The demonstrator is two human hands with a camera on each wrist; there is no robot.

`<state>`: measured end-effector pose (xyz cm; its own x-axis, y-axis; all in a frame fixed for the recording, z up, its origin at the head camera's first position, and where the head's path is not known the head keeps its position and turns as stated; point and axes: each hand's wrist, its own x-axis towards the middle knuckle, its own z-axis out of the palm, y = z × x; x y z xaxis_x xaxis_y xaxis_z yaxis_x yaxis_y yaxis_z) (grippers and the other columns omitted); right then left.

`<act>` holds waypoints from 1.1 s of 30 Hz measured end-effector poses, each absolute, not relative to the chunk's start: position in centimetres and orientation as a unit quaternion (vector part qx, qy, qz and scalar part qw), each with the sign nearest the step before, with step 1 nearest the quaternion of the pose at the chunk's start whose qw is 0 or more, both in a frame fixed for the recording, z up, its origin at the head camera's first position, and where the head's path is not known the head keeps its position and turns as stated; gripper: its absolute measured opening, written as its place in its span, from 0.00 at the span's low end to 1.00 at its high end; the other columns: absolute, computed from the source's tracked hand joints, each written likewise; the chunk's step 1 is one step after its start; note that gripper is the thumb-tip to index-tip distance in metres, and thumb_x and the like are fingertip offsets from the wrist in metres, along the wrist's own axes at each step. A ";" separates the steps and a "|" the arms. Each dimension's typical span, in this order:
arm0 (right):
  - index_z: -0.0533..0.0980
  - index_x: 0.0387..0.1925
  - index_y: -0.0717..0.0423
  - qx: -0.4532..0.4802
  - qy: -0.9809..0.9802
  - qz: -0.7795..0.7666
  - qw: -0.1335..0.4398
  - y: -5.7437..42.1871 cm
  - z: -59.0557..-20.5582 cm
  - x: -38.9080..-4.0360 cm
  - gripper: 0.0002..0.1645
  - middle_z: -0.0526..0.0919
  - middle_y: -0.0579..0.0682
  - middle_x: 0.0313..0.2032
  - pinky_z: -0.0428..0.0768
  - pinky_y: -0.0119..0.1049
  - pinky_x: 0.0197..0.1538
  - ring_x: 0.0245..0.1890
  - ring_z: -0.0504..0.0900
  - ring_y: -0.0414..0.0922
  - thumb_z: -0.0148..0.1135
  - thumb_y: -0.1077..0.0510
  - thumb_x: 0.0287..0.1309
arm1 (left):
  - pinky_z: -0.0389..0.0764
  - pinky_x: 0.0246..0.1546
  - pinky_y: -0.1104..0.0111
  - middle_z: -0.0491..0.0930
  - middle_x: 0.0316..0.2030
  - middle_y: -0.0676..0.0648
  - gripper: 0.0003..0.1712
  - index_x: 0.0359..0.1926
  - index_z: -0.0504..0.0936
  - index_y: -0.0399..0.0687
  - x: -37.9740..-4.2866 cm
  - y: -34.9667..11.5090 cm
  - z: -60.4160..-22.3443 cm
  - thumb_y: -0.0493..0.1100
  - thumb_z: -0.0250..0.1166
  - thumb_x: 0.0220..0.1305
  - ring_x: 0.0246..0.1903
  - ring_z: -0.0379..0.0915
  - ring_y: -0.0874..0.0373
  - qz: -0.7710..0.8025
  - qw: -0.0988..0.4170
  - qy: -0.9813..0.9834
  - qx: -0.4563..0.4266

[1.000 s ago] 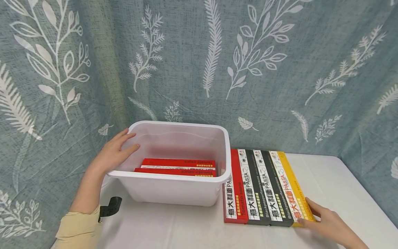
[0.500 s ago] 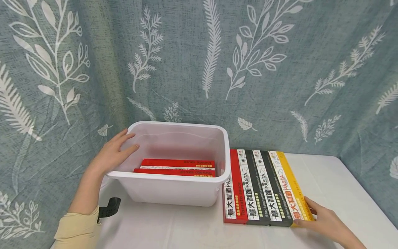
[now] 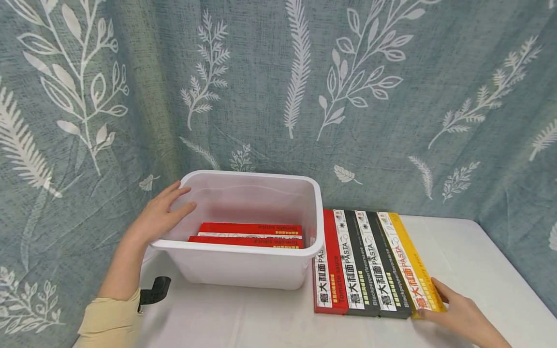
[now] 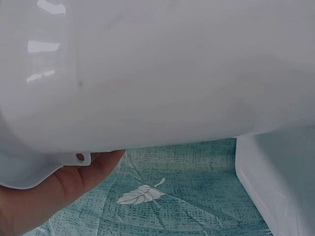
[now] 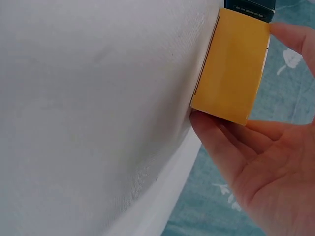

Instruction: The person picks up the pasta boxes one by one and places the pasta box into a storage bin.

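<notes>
My right hand (image 3: 461, 311) pinches the near end of a yellow curry sauce pasta box (image 3: 415, 263). In the right wrist view, thumb and fingers stand on opposite sides of its plain yellow end (image 5: 231, 66). Beside it lie black-and-white black pepper pasta boxes (image 3: 391, 266) and a red-and-white tomato sauce pasta box (image 3: 332, 261). My left hand (image 3: 158, 215) rests over the left rim of a white plastic bin (image 3: 235, 266), its thumb inside. Red tomato sauce boxes (image 3: 248, 228) stand in the bin. In the left wrist view, the bin wall (image 4: 172, 73) hides the fingertips.
The white tabletop (image 3: 278, 319) carries the bin and the row of boxes, which lie close together. A blue-green leaf-print curtain (image 3: 261, 87) hangs directly behind the bin and round both sides. The bin's right rim overhangs the red box slightly.
The yellow box's near end has shifted slightly right, away from the neighbouring black box, along with my right hand. My left hand and the bin stay as they were.
</notes>
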<state>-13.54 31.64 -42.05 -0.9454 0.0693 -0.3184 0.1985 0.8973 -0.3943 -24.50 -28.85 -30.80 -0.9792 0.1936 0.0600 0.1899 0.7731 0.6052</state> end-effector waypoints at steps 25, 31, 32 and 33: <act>0.49 0.68 0.80 0.086 0.960 -0.223 0.143 31.2 -42.5 -13.4 0.73 0.60 0.80 0.62 0.72 0.63 0.53 0.55 0.70 0.70 0.73 0.31 0.41 | 0.48 0.61 0.31 0.42 0.74 0.32 0.40 0.72 0.59 0.34 -24.6 -29.0 -30.8 0.57 0.53 0.72 0.70 0.39 0.27 0.320 0.001 0.942 0.099; 0.49 0.69 0.76 0.108 0.956 -0.235 0.138 31.6 -41.6 -13.1 0.70 0.62 0.79 0.61 0.74 0.61 0.51 0.52 0.72 0.67 0.69 0.30 0.46 | 0.48 0.61 0.31 0.42 0.74 0.31 0.39 0.72 0.59 0.34 -24.6 -28.9 -30.8 0.57 0.53 0.72 0.70 0.39 0.27 0.323 0.000 0.941 0.098; 0.49 0.69 0.75 0.110 0.956 -0.238 0.134 31.7 -41.4 -13.0 0.68 0.61 0.79 0.62 0.73 0.60 0.51 0.52 0.71 0.67 0.69 0.31 0.48 | 0.48 0.61 0.31 0.42 0.74 0.31 0.39 0.72 0.59 0.33 -24.6 -28.9 -30.8 0.57 0.53 0.72 0.70 0.39 0.27 0.323 0.000 0.941 0.098; 0.49 0.70 0.74 0.115 0.955 -0.242 0.129 31.8 -41.1 -13.0 0.67 0.61 0.79 0.62 0.73 0.60 0.51 0.53 0.71 0.66 0.68 0.32 0.49 | 0.48 0.61 0.31 0.42 0.74 0.31 0.39 0.72 0.59 0.33 -24.6 -28.9 -30.8 0.57 0.53 0.72 0.70 0.39 0.27 0.323 0.000 0.941 0.098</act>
